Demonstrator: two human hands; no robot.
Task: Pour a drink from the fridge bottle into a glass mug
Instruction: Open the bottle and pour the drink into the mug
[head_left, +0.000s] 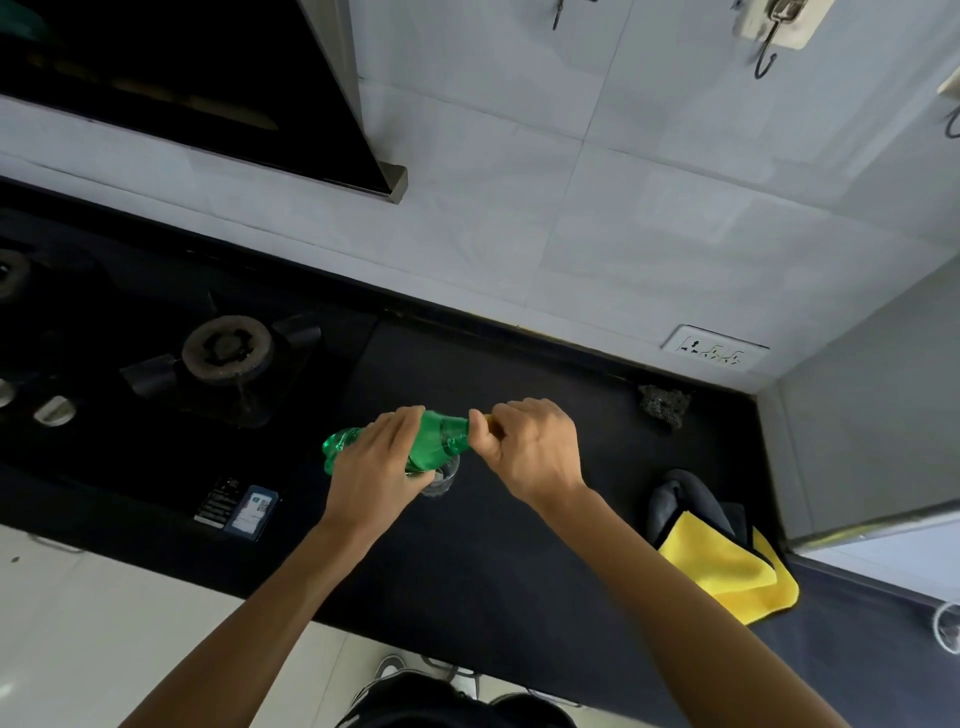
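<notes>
A green plastic bottle (441, 436) lies nearly sideways above the black counter (509, 561), its neck pointing right. My left hand (371, 462) wraps around the bottle's body. My right hand (530, 447) pinches the yellow cap (492, 422) at the neck. Just beneath the bottle, a clear glass mug (441, 480) stands on the counter, mostly hidden by the bottle and my left hand.
A gas hob with a burner (226, 349) fills the counter's left part, with knobs (54, 410) at its front. A yellow and grey cloth (727, 564) lies at the right. A dark scrubber (665, 404) sits near the wall socket (714, 347). Another glass (948, 626) shows at the right edge.
</notes>
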